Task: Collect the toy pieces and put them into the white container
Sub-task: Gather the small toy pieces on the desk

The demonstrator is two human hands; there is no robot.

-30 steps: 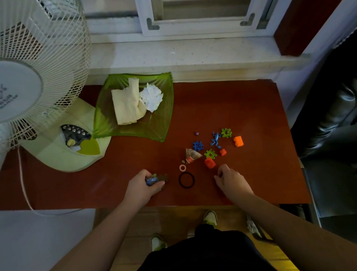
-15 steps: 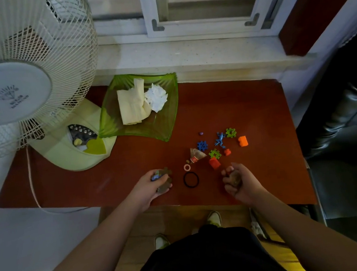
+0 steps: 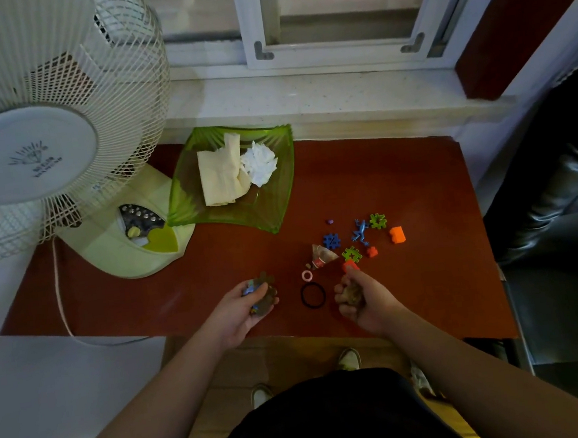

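Both hands have lifted off the table [image 3: 144,298] — left hand [image 3: 244,308] cupped around brown pieces [image 3: 266,294], right hand [image 3: 359,297] curled around another. Loose toys [image 3: 358,235] lie at one o'clock; no white container visible — cupped pieces could spill.

The table [image 3: 384,178] top is smooth, reddish-brown, faintly glossy. The green dish [image 3: 277,198] looks like translucent ribbed plastic holding crumpled white paper [image 3: 258,162]. The armchair [image 3: 562,207], right, shines like black leather.
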